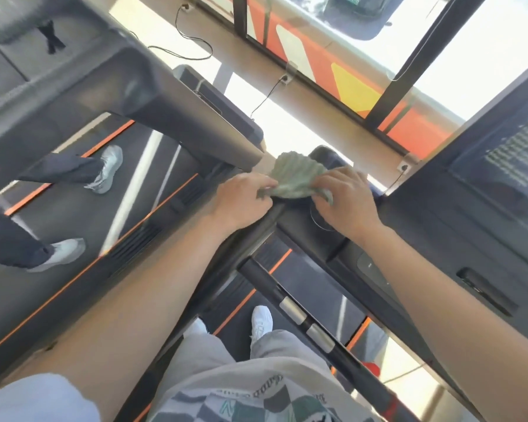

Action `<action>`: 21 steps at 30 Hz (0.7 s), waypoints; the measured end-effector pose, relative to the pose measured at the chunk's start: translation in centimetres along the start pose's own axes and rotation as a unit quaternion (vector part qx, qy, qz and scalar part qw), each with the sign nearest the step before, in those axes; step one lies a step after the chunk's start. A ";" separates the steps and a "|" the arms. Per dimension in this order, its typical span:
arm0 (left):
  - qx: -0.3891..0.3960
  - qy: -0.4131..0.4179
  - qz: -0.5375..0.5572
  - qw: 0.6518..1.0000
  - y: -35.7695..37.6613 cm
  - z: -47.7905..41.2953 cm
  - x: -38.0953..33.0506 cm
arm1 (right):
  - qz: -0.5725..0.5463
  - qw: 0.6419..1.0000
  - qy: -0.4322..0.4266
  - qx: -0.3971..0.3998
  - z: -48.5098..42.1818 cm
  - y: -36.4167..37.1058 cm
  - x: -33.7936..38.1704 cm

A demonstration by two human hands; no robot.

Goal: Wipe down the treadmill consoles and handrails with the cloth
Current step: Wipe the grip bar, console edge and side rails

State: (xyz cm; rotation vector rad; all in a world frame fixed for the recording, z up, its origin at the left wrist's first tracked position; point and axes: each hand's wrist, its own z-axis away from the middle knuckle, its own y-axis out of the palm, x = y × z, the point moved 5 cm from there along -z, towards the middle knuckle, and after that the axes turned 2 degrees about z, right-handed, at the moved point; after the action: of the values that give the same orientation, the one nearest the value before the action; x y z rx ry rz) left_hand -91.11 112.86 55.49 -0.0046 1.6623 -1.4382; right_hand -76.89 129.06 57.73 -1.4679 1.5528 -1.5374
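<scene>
A grey-green ribbed cloth (296, 175) is stretched between both hands over the left end of my treadmill's dark console (424, 236). My left hand (241, 199) pinches the cloth's left edge. My right hand (345, 202) grips its right edge, above a round cup recess in the console. A black handrail (293, 309) with two silver grip pads runs below the console toward me. The console screen (512, 159) is at the far right.
Another person's legs in dark trousers and grey shoes (107, 169) stand on the neighbouring treadmill belt at left. That treadmill's grey console arm (177, 114) reaches close to my left hand. My white shoe (261, 322) stands on my belt. Windows and power cables lie ahead.
</scene>
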 end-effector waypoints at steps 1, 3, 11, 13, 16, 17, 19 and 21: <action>0.034 -0.019 0.003 0.999 0.8 0.9 0.7 | 0.006 0.999 0.004 0.039 1.3 0.8 0.2; 0.032 -0.040 0.022 0.998 1.6 2.3 1.5 | -0.011 0.998 0.020 0.056 3.1 1.6 0.7; 0.031 -0.059 0.128 0.989 3.4 1.1 0.9 | -0.034 0.994 -0.030 0.096 1.2 4.0 2.4; 0.055 -0.073 0.135 0.987 3.8 -0.3 0.9 | -0.016 0.992 -0.008 0.128 0.7 4.4 1.1; 0.096 -0.087 0.163 0.978 4.6 -2.9 0.6 | -0.006 0.991 0.018 0.130 -0.4 4.3 -0.8; 0.111 -0.090 0.182 0.973 4.8 -3.9 0.5 | -0.006 0.991 0.030 0.134 -1.0 4.2 -1.3; 0.132 -0.099 0.233 0.959 5.2 -5.7 0.1 | -0.007 0.988 0.051 0.145 -2.1 4.1 -2.1; 0.148 -0.097 0.254 0.951 5.6 -7.3 -0.4 | -0.011 0.986 0.073 0.152 -3.1 3.9 -3.0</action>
State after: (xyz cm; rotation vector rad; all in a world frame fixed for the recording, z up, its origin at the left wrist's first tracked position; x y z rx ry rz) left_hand -92.40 120.63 50.68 0.4102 1.1612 -1.2242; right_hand -80.09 132.03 53.87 -1.2282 1.3101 -1.8378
